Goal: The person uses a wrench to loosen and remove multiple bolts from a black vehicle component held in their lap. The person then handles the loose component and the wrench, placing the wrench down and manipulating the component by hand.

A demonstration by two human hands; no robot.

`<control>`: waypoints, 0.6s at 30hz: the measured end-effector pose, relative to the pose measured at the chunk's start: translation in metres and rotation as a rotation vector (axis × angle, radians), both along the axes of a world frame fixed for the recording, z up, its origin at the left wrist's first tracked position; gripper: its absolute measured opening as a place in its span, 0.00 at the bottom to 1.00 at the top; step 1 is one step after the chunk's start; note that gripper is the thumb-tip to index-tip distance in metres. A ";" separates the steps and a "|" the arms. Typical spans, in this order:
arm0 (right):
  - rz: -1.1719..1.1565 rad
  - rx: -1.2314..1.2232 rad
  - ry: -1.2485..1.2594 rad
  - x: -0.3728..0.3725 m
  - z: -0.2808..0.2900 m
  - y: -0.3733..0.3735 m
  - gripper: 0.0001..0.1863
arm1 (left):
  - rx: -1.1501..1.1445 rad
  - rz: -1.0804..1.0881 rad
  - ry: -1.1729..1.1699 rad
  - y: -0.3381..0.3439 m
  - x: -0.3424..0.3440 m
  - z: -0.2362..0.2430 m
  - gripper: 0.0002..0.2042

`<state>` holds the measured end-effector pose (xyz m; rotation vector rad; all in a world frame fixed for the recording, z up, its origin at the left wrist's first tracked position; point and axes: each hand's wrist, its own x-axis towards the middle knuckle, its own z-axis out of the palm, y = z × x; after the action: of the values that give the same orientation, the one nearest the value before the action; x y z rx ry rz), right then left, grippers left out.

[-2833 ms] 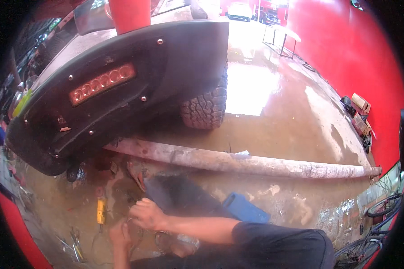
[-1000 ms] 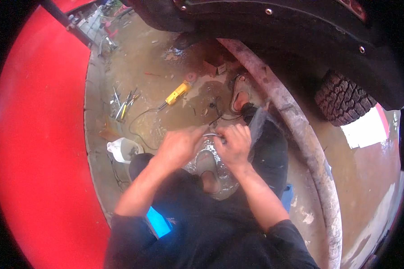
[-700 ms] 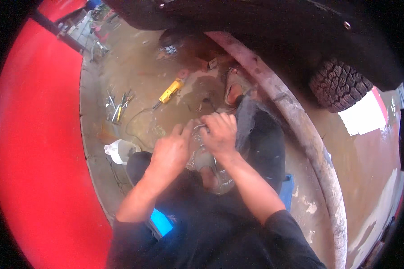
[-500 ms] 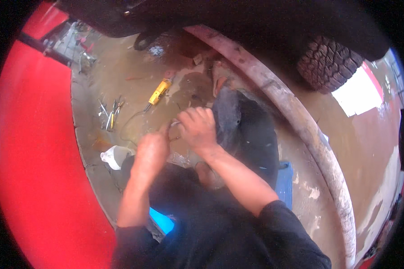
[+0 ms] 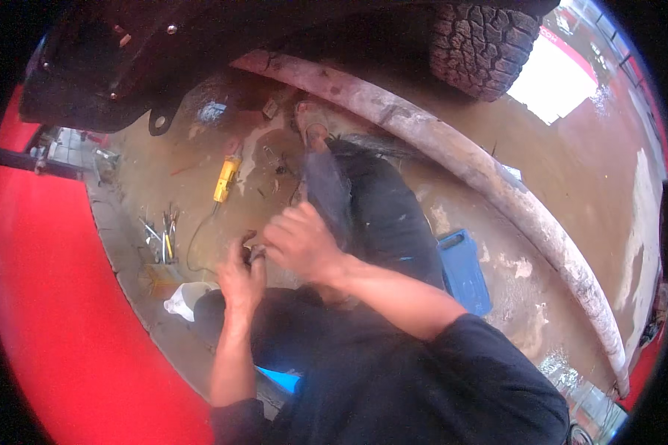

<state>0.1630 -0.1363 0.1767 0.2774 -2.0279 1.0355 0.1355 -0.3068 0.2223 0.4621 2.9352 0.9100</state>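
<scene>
In front of my lap, my left hand [image 5: 241, 278] is closed round a small dark piece [image 5: 255, 252] that looks like metal; its kind is too small and blurred to tell. Right beside it, my right hand [image 5: 302, 239] has its fingers curled in a pinch at the piece's upper side. Motion smears those fingers, and what lies between them is hidden. Beyond both hands, a yellow corded power tool [image 5: 227, 178] rests on the wet brown floor, its dark cord trailing back toward my left hand.
Several hand tools [image 5: 167, 236] lie on the floor at left, near a white container [image 5: 185, 300]. A red panel [image 5: 74, 282] borders the left side. A long curved bar [image 5: 423, 137] crosses at right, beside a blue case [image 5: 464, 274]. Overhead sits a dark vehicle underside [image 5: 223, 44] with a tyre [image 5: 485, 52].
The whole view has shifted, showing more of the vehicle and the blue case. My left hand has turned, so the small dark piece in it now shows. My right hand stays close beside it.
</scene>
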 end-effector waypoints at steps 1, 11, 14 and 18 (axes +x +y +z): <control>-0.003 0.010 -0.017 0.010 0.000 0.002 0.10 | 0.002 -0.097 0.097 0.001 -0.002 -0.006 0.21; -0.059 0.053 -0.073 0.017 0.006 0.020 0.11 | 0.067 -0.575 0.289 0.012 -0.057 -0.043 0.22; -0.055 0.010 -0.072 0.005 0.004 0.026 0.14 | 0.064 -0.601 0.237 0.004 -0.054 -0.031 0.17; -0.049 -0.051 -0.059 0.000 0.001 0.024 0.19 | 0.233 -0.545 -0.016 -0.004 -0.046 -0.013 0.14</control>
<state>0.1634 -0.1124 0.1778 0.1710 -2.0476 1.0750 0.0893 -0.3108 0.2090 1.1790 2.4729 1.1480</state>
